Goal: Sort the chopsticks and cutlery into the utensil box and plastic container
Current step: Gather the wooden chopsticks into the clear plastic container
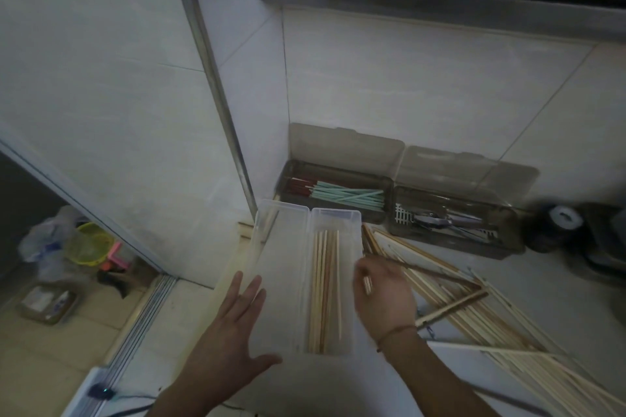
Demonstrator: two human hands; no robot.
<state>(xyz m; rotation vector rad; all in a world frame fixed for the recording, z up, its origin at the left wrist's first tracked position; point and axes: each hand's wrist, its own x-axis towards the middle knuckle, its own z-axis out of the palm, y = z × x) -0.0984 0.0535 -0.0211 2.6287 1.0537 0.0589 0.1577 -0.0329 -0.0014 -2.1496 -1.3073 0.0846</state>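
Observation:
A clear plastic container (pixel 333 220) lies open on the counter with several pale wooden chopsticks (pixel 323 291) inside; its lid (pixel 281 247) lies flat to the left. My left hand (pixel 233 338) rests with straight fingers on that lid. My right hand (pixel 382 294), at the container's right edge, pinches wooden chopsticks (pixel 368 284) whose ends show by the fingers. A pile of loose wooden chopsticks (pixel 481 318) spreads to the right. Against the wall stands a smoky utensil box (pixel 338 176) holding green and red chopsticks (pixel 342 196), and a second box (pixel 504 244) holding metal cutlery (pixel 440 222).
A white tiled wall rises behind the boxes. A dark round object (pixel 555 227) sits at the right. The counter's left edge drops to a floor with a yellow basket (pixel 89 247), bags and a brown tray (pixel 45 303). A metal rail (pixel 142 318) runs along the left.

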